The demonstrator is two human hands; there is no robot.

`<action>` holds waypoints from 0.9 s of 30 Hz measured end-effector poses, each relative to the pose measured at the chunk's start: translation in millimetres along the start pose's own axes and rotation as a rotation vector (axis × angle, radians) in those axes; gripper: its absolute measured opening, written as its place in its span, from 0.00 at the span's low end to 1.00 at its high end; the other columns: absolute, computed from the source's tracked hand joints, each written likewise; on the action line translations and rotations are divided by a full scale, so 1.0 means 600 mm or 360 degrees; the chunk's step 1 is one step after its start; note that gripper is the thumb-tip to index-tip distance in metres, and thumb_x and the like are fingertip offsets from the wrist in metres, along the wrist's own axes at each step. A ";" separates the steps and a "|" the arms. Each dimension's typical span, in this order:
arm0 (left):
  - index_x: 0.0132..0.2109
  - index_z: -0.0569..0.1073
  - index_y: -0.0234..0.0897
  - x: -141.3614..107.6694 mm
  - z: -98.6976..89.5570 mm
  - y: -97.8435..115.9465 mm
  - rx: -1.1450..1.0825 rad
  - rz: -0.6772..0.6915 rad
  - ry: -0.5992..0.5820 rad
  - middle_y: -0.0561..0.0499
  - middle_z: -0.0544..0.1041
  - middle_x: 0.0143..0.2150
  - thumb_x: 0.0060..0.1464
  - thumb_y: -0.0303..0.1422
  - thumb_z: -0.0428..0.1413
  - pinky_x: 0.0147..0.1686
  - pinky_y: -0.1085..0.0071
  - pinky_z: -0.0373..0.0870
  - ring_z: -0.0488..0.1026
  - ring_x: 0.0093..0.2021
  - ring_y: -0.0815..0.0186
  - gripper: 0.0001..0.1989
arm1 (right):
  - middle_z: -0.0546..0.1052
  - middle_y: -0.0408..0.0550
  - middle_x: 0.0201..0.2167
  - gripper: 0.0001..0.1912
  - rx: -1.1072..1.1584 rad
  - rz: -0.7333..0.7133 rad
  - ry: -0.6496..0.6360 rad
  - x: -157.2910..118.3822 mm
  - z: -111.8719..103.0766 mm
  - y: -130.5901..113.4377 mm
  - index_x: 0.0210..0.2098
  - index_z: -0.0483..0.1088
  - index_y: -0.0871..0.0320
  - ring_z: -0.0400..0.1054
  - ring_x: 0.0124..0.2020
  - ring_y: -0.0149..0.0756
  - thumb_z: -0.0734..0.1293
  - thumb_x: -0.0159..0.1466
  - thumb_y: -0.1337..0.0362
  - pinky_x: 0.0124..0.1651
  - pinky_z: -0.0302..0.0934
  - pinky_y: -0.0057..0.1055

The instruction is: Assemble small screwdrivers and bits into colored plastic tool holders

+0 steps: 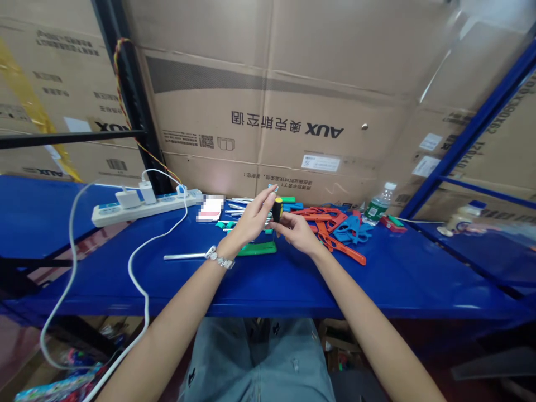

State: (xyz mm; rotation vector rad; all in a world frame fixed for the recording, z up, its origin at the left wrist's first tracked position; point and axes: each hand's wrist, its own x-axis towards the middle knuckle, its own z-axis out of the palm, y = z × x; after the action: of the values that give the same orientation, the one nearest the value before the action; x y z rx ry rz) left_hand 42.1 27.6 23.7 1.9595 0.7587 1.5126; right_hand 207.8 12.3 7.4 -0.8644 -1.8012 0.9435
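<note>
A screwdriver [277,209] with a yellow and black handle stands upright between my hands. My right hand [298,230] is closed in a pinch at the handle's lower end. Beside the handle is my left hand [251,215], its fingers stretched out and its thumb close to the handle; whether it touches is unclear. The screwdriver's tip is hidden. Under my left wrist lies a long green plastic piece [262,248]. A silver metal tube [184,257] rests left of that wrist. Several more metal tubes [237,210] and small green parts [220,225] lie behind my left hand.
Red plastic pieces [329,229] and blue ones [352,230] are heaped on the blue table [293,287] at right, near a water bottle [379,205]. A white power strip [146,207] with a trailing cable [138,279] lies left. Large cardboard boxes [272,111] stand behind.
</note>
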 end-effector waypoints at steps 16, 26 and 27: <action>0.47 0.80 0.41 -0.071 -0.051 -0.057 0.1142 0.0108 -0.0940 0.43 0.77 0.49 0.60 0.41 0.61 0.54 0.49 0.68 0.73 0.53 0.47 0.12 | 0.78 0.45 0.28 0.25 0.0152 0.0101 -0.0016 -0.004 -0.002 0.008 0.42 0.72 0.56 0.70 0.23 0.35 0.72 0.59 0.42 0.17 0.59 0.28; 0.44 0.78 0.37 -0.080 -0.045 -0.071 0.1092 0.0182 -0.0901 0.44 0.76 0.44 0.61 0.43 0.62 0.50 0.56 0.72 0.74 0.49 0.52 0.14 | 0.78 0.43 0.30 0.22 0.0169 0.0043 -0.0002 -0.002 -0.005 0.014 0.34 0.69 0.56 0.72 0.22 0.32 0.74 0.58 0.45 0.18 0.64 0.27; 0.45 0.78 0.37 -0.081 -0.044 -0.068 0.1129 0.0182 -0.0904 0.44 0.75 0.45 0.61 0.42 0.62 0.50 0.56 0.72 0.74 0.49 0.52 0.13 | 0.77 0.42 0.28 0.22 0.0173 0.0037 0.0018 -0.001 -0.003 0.015 0.34 0.68 0.55 0.72 0.21 0.32 0.74 0.58 0.45 0.18 0.65 0.28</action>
State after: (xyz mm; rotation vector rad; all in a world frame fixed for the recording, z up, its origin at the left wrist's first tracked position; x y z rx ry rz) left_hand 1.8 23.3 -31.9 2.8046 1.0109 0.6826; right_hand 211.4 16.3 -0.1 -0.8220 -1.7170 1.0395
